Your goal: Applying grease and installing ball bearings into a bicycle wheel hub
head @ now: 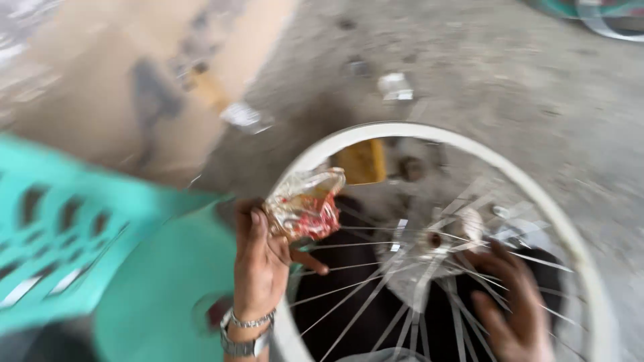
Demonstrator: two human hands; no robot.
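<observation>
A bare bicycle wheel [429, 248], white-rimmed with thin silver spokes fanning from a pale hub, lies roughly flat over the person's lap, low and right in the blurred head view. The left hand [258, 265], wearing a metal bracelet, pinches a crumpled clear wrapper [305, 204] with red print at the rim's near edge. The right hand [513, 302] reaches among the spokes beside the hub; its grip is unclear. A turquoise plastic stool [80, 248] crowds the left; what seems a yellow block [362, 161] lies on concrete beyond.
</observation>
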